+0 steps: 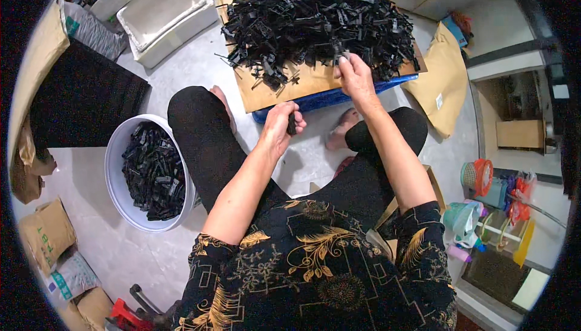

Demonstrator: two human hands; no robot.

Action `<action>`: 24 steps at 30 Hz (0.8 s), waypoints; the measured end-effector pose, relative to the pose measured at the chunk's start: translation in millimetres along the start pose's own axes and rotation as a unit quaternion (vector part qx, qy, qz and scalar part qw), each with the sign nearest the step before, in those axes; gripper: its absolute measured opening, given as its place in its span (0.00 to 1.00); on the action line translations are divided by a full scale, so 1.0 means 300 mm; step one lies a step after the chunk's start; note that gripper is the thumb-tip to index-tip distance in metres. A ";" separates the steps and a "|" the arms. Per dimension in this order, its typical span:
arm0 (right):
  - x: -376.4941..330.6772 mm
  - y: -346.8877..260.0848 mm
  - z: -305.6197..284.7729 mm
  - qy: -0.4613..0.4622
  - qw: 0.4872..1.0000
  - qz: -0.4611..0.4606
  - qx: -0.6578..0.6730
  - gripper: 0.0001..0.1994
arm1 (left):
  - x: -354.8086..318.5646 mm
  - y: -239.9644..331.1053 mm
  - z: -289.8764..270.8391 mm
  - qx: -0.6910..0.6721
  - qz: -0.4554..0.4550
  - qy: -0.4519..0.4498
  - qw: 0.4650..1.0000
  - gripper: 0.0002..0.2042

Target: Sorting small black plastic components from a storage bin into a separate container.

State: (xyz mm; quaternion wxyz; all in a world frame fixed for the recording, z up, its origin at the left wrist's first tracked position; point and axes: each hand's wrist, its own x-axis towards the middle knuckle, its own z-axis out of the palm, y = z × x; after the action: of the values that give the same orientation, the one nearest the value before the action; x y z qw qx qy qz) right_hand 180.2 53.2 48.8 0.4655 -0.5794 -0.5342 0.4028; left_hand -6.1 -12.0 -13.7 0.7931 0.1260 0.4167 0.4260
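A big heap of small black plastic parts (315, 22) lies on a brown cardboard sheet (284, 86) that rests on a blue crate (327, 98) in front of me. My right hand (354, 77) reaches into the near edge of the heap, its fingers pinching a black part. Just below the cardboard's front edge, over my knees, my left hand (279, 128) is closed around a small black part (292, 123). To my left on the floor stands a white bucket (118, 149) partly filled with more black parts (154, 173).
A white foam box (163, 13) sits at the back left beside a black bag (85, 98). Brown sacks (45, 234) lie at the lower left, another brown sack (442, 77) at the right. Colourful containers and a small basket (484, 176) crowd the right side.
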 end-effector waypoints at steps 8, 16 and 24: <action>-0.054 -0.085 0.012 -0.249 0.965 0.070 -0.045 0.09 | -0.060 0.094 0.026 -0.020 0.020 -0.039 0.999 0.12; -0.083 -0.150 -0.037 -0.428 0.882 0.048 -0.190 0.12 | -0.063 0.108 0.026 0.006 0.024 -0.169 0.985 0.18; -0.123 -0.193 -0.077 -0.517 0.830 0.016 -0.207 0.19 | -0.092 0.091 0.058 0.027 -0.043 -0.296 0.954 0.19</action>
State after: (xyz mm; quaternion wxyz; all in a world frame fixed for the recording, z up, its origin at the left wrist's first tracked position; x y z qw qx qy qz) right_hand 184.4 13.7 109.5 -0.0159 -0.3776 -0.7582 0.5314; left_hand -16.3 -14.2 27.5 0.8949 0.2493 0.1800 0.3235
